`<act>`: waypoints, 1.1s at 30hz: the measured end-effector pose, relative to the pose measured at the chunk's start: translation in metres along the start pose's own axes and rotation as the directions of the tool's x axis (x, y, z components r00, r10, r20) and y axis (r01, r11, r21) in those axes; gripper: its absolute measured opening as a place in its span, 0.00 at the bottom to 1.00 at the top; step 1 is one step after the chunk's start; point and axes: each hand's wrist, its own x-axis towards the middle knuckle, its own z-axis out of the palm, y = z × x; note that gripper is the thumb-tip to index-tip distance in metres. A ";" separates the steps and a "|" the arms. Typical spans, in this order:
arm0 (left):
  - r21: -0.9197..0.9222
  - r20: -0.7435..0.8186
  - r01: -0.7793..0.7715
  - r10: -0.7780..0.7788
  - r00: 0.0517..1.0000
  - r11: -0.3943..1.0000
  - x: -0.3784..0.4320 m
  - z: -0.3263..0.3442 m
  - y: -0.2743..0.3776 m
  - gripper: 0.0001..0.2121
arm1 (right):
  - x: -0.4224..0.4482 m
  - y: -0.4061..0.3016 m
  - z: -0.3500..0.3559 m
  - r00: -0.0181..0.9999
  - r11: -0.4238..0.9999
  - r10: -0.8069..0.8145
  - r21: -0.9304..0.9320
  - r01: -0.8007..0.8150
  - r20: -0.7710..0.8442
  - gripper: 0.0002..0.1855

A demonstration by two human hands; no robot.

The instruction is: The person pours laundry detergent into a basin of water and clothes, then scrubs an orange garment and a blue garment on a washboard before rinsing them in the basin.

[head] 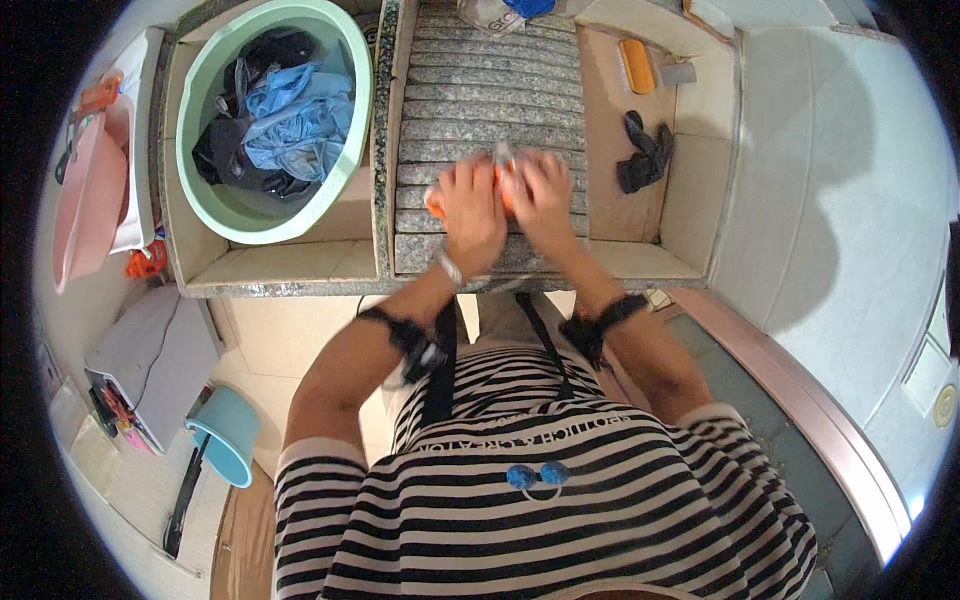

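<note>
Side by side, my left hand [474, 210] and my right hand [545, 193] press down on a ribbed stone washboard [491, 112]. Both are closed around a small orange and whitish item [434, 202], perhaps cloth. Motion blur and my fingers hide most of it. Orange shows at the left hand's outer edge and between the hands, with a whitish end poking out above them. To the left, a pale green basin [364, 97] holds bluish cloth [296, 124] and dark cloth [281, 49] in water.
In the right-hand trough [607, 75] lie an orange-backed scrub brush [636, 66], a grey cylinder [678, 73] and dark socks or cloth [643, 157]. A plastic bag [491, 16] sits at the washboard's far end. Pink [90, 195] and blue [229, 435] plastic containers are on the left.
</note>
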 end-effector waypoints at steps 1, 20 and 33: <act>-0.071 0.067 0.006 -0.001 0.998 0.997 -0.018 -0.011 0.009 0.13 | -0.022 -0.012 -0.002 0.999 1.000 0.016 -0.026 -0.017 -0.035 0.17; 0.316 0.198 0.108 -0.177 0.964 0.943 0.067 -0.006 0.019 0.11 | 0.054 0.019 0.006 0.995 0.932 0.095 -0.351 -0.088 0.004 0.17; 0.256 0.107 0.185 -0.218 0.970 0.949 0.039 0.008 0.014 0.15 | 0.031 -0.005 -0.001 0.998 0.942 0.055 -0.328 -0.065 -0.039 0.14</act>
